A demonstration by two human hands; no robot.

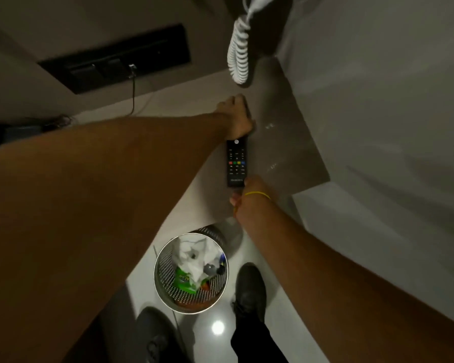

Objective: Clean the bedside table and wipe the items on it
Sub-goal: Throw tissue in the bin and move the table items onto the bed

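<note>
A black remote control (pixel 236 163) with coloured buttons lies lengthwise above the grey-brown bedside table top (pixel 286 142). My left hand (pixel 236 115) reaches across from the left and is closed over the remote's far end. At the near end, my right hand (pixel 250 193), with a yellow band on the wrist, is closed on the remote's lower corner. Its fingers are curled under and mostly hidden. No cloth shows in either hand. Small wet glints mark the table top to the right of the remote.
A white coiled phone cord (pixel 237 56) hangs over the back of the table. A black wall switch panel (pixel 116 58) with a cable is at upper left. A perforated metal bin (pixel 165 265) full of rubbish stands on the floor by my shoes (pixel 249 289). White bedding (pixel 391 127) fills the right.
</note>
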